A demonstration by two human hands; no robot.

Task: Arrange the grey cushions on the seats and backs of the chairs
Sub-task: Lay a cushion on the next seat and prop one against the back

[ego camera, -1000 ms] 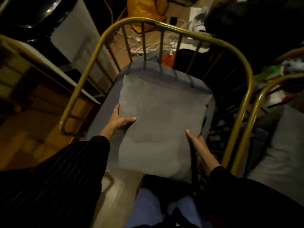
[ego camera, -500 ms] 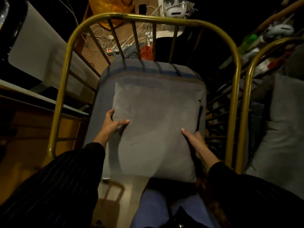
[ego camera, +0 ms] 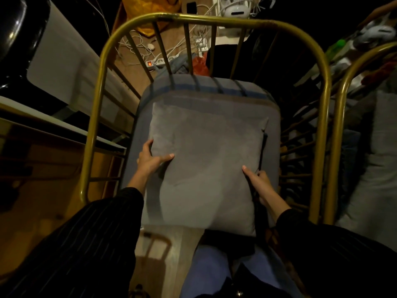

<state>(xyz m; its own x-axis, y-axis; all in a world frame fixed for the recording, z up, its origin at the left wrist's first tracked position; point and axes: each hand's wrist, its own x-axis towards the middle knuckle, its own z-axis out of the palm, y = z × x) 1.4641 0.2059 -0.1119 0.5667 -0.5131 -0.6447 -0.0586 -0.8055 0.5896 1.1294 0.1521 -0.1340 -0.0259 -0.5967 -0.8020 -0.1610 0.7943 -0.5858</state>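
A square grey cushion (ego camera: 206, 168) lies over the blue-grey padded seat (ego camera: 206, 87) of a chair with a curved brass frame (ego camera: 214, 19). My left hand (ego camera: 150, 160) grips the cushion's left edge, thumb on top. My right hand (ego camera: 260, 183) holds its right edge beside the dark zipper. The cushion's near edge hangs past the seat front, above my legs. A second brass chair (ego camera: 343, 117) stands at the right with another grey cushion (ego camera: 373, 168) on it.
A white table edge (ego camera: 64, 130) runs along the left, close to the chair. Behind the chair back, cables, a power strip (ego camera: 156, 61) and bags lie on the wooden floor. The two chair frames stand close together.
The cushion has come down flatter onto the seat and a little toward me, with both hands still on its edges. The view has swung left, centring the chair.
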